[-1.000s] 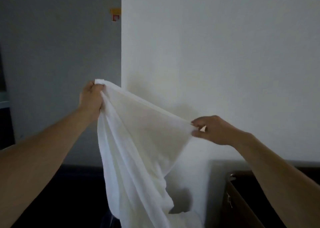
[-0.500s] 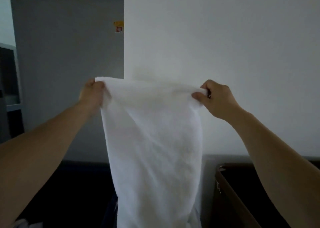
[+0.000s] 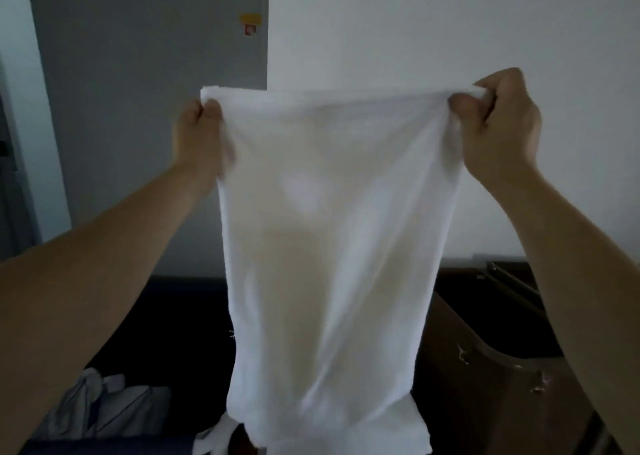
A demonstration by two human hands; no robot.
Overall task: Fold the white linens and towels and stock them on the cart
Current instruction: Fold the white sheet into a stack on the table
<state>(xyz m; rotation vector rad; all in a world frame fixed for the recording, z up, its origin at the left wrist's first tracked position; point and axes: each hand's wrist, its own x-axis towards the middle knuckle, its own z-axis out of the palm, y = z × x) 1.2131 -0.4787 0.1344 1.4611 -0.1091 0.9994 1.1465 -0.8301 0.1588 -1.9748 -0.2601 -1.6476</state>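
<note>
R grip rose level w/ L grip, 2 & 10 o'clock; both pinched towel corners; spread flat, prob. fold-ready.

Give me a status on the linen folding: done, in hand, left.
Done: no folded stack is in view. In hand: the left hand and right hand each grip a top corner of the thin white cloth towel, which hangs spread and unfolded. Left: fold it, probably fold the crumpled pale fabric heap at lower left, and stock both; no cart is clearly visible.
</note>
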